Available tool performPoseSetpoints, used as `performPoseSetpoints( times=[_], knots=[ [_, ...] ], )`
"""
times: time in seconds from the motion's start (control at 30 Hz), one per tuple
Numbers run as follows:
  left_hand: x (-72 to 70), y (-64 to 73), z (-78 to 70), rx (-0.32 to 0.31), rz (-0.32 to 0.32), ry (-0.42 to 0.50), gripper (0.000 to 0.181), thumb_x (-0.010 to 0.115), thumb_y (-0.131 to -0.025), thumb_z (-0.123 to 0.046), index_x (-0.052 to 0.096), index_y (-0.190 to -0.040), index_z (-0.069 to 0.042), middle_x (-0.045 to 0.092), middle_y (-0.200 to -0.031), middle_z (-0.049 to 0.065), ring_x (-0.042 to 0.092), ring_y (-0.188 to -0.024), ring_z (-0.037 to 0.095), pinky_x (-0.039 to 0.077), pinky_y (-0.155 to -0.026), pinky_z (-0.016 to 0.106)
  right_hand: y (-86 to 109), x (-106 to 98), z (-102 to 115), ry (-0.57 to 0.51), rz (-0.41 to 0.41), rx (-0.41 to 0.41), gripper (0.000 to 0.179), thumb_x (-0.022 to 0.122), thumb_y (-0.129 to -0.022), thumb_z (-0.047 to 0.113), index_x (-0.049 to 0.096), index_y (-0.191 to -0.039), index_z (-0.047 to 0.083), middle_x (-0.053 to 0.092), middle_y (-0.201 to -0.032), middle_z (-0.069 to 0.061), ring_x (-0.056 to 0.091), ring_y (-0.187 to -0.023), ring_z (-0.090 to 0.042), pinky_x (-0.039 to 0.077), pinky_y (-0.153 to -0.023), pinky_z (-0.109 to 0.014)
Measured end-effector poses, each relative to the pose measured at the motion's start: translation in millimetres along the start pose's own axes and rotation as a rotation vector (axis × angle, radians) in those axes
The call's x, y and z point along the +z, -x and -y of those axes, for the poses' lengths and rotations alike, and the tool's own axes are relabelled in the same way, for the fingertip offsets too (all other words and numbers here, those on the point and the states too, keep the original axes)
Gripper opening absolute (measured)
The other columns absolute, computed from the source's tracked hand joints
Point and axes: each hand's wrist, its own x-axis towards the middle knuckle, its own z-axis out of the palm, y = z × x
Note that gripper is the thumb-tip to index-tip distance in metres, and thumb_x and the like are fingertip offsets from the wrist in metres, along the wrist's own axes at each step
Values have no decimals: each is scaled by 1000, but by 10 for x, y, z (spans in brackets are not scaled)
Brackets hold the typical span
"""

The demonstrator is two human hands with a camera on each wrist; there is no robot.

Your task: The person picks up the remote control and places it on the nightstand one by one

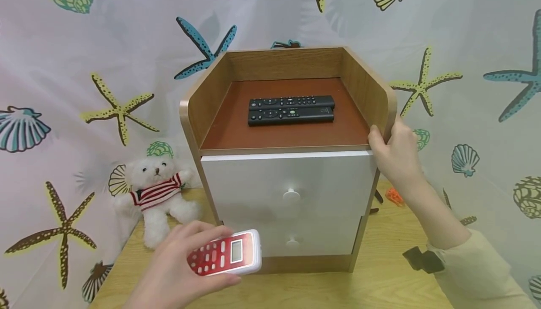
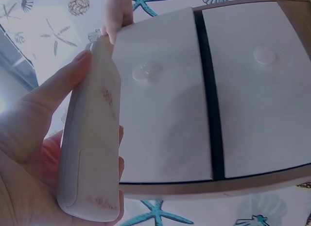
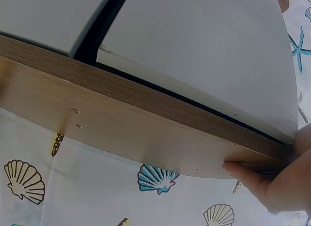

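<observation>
In the head view my left hand [image 1: 179,264] grips a red and white remote control [image 1: 245,252] with a small grey screen, face up, in front of the cabinet. The left wrist view shows the remote's white back [image 2: 95,133], with the thumb along its edge. My right hand [image 1: 399,154] holds the front edge of the cabinet's right side panel [image 1: 367,90]. The right wrist view has that hand [image 3: 284,180] at the panel's end. On the cabinet's brown top [image 1: 270,137] two black remote controls [image 1: 291,116] lie side by side.
The cabinet has two white drawers [image 1: 253,187] with round knobs; the upper one stands slightly proud. A white teddy bear [image 1: 156,191] in a striped shirt sits to its left. Something orange [image 1: 394,197] lies right of it on the wooden surface [image 1: 393,252]. Patterned cloth [image 1: 270,13] hangs behind.
</observation>
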Motion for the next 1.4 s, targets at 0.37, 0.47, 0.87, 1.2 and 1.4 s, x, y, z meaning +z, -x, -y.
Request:
performPoseSetpoints(
  times=[0.37, 0.47, 0.87, 1.2, 1.4],
  knots=[
    [-153, -186, -393, 127, -21, 7, 54, 76, -60, -64, 65, -107, -39, 56, -95, -22, 45, -88, 3, 40, -74, 31, 3, -6, 2, 11, -12, -7, 36, 46, -91, 7, 49, -120, -13, 58, -118, -33, 59, -103, -46, 49, -81, -59],
    [-208, -256, -491, 126, 16, 51, 55, 76, -60, -64, 65, -107, -39, 56, -94, -22, 44, -89, 4, 41, -71, 27, 4, -8, 1, 15, -16, -9, 36, 46, -91, 7, 49, -120, -13, 58, -116, -33, 60, -102, -47, 49, -80, -59],
    [-447, -662, -798, 180, 137, 166, 49, 82, -64, -49, 66, -108, -35, 59, -100, -8, 48, -97, 16, 45, -72, 29, 11, -3, 8, 27, -14, -15, 33, 46, -90, 7, 50, -117, -14, 59, -114, -32, 61, -99, -44, 52, -78, -56],
    [-548, -1037, -1037, 146, 122, 83, 57, 84, -64, -45, 65, -116, -33, 59, -110, -5, 46, -102, 17, 45, -73, 30, 17, 2, 16, 18, -9, -13, 34, 47, -91, 6, 50, -118, -14, 59, -116, -32, 61, -102, -45, 51, -81, -56],
    [-509, -1383, -1036, 135, 132, 43, 55, 81, -67, -46, 66, -117, -28, 61, -114, -1, 47, -106, 17, 48, -74, 30, 14, 11, 22, 28, -13, -21, 33, 47, -91, 7, 50, -117, -13, 59, -115, -31, 62, -100, -43, 52, -79, -56]
  ],
)
